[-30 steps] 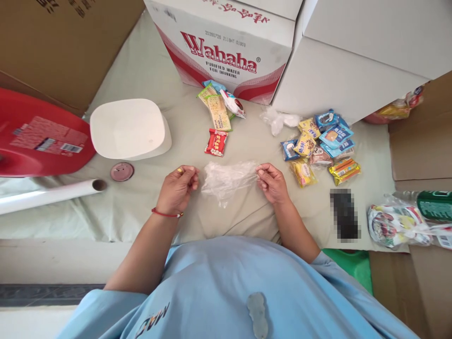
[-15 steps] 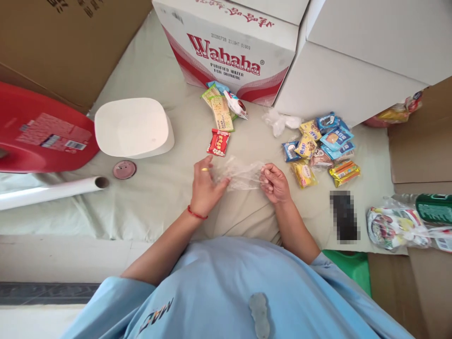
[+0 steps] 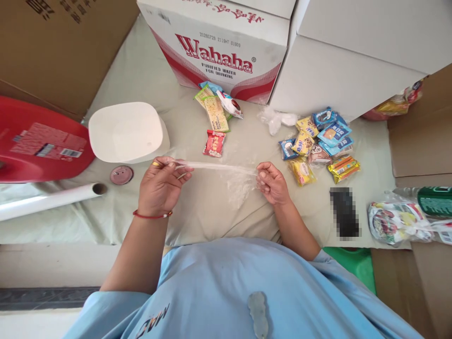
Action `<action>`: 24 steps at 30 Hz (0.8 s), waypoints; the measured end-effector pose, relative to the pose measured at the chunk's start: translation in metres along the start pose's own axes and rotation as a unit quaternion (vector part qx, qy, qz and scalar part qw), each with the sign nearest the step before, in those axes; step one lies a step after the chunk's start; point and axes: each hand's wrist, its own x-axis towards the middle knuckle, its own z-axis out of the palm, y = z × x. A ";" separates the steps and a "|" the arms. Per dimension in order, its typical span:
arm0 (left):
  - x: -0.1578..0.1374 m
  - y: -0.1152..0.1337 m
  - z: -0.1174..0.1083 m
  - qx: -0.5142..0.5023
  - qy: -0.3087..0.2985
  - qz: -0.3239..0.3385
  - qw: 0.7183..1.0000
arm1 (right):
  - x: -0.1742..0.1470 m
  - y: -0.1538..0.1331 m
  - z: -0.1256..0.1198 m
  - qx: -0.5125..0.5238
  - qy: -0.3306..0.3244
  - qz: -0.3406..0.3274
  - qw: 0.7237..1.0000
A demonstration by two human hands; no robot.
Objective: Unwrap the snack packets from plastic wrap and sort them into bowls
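Note:
A clear plastic bag (image 3: 219, 165) is stretched sideways between my two hands, its upper edge pulled into a narrow band while a thin loose part hangs near the right end. My left hand (image 3: 163, 181) pinches one end, close to the white tub. The other end is gripped in the closed fingers of my right hand (image 3: 271, 182). Just beyond the bag lies a red snack packet (image 3: 213, 143). Behind that are green-and-yellow cracker packets (image 3: 216, 113) and a white packet (image 3: 229, 103).
A white tub (image 3: 127, 134), a pinkish round disc (image 3: 122, 174), a white roll (image 3: 52, 200) and a red jug (image 3: 42, 141) stand or lie left. Rightward are several snack packets (image 3: 303, 142), crumpled plastic (image 3: 277, 120) and a blurred dark object (image 3: 344, 214). A Wahaba-style printed carton (image 3: 219, 56) stands behind.
My left hand has moved left and turned, now pinching the bag's end. The bag has gone from loosely spread to stretched. My right hand keeps its grip nearly in place.

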 end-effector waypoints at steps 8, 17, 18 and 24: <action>0.004 0.002 -0.005 -0.067 0.025 -0.039 0.997 | -0.045 -0.019 0.037 -0.433 -0.111 -0.315 0.838; -0.003 -0.016 -0.035 0.084 0.142 -0.054 0.985 | -0.031 0.020 0.033 -0.614 -0.245 -0.232 0.713; -0.003 -0.015 -0.042 0.102 0.148 -0.042 0.983 | -0.031 0.025 0.027 -0.605 -0.238 -0.224 0.726; -0.014 0.003 -0.068 0.256 0.183 0.056 0.948 | -0.041 0.035 0.007 -0.575 -0.200 -0.216 0.764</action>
